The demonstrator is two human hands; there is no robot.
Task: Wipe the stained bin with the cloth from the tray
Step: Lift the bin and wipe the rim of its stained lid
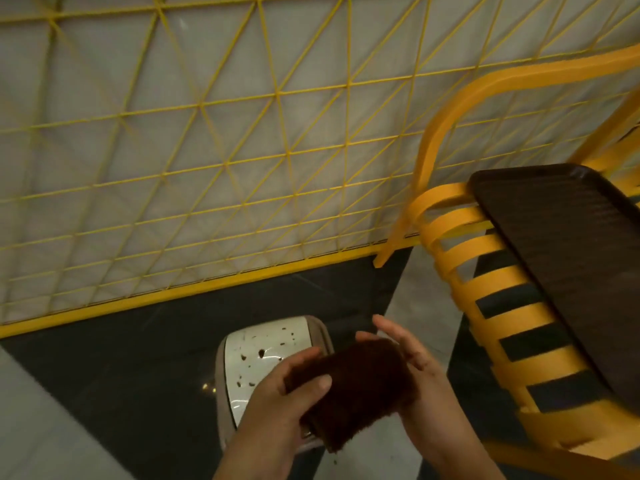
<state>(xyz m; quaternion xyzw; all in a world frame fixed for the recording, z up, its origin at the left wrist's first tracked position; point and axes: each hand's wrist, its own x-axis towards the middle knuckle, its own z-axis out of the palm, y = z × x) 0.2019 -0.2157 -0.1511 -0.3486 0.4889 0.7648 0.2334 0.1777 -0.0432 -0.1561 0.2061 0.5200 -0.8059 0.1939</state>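
Note:
A folded dark brown fuzzy cloth (356, 386) is held over the floor between both hands. My left hand (287, 396) grips its left end with thumb on top. My right hand (412, 358) cups its right end, fingers extended along the far edge. Below and behind the cloth stands a small bin (221, 375) with a white lid (256, 355) speckled with dark brown stains; the cloth and my left hand hide its right and near parts. The dark brown tray (568, 258) lies on a yellow chair at the right and holds nothing.
The yellow slatted chair (491, 278) fills the right side. A yellow wire-grid fence (207, 161) with a solid bottom rail runs across the back. The floor is dark tile (121, 375) with lighter tiles (38, 427) at the near left and beside the chair.

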